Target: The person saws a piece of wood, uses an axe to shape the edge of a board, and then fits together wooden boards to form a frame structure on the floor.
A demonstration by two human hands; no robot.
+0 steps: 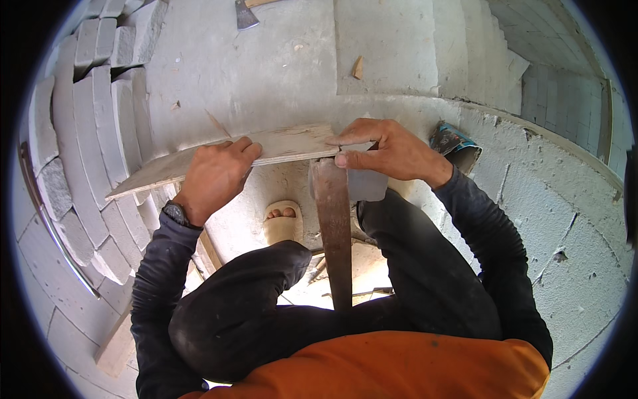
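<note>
Beyond the wearer's knees (290, 258), where the thin board (286, 143) sits, I'd want steady, even pressure to prevent twisting: left hand (218, 174) grips its near edge, right hand (399, 151) pinches its right end. Its long axis runs crosswise, left end angling nearer the wearer.

One left hand (222, 169) and one right hand (399, 149), two in all. One plywood board (289, 143) and one narrow brown plank (332, 226). One wristwatch (175, 213), two dark sleeves (488, 226), two trouser legs (432, 266) and one orange top (372, 369). One sandal (284, 229) shows clearly; whether a second shows cannot be told. One axe (246, 16), one can (454, 145), one larger wood chip (358, 68) and one thin splinter (216, 124). Pale blocks (103, 100) number well over ten; they overlap, so no exact count is possible.
</note>
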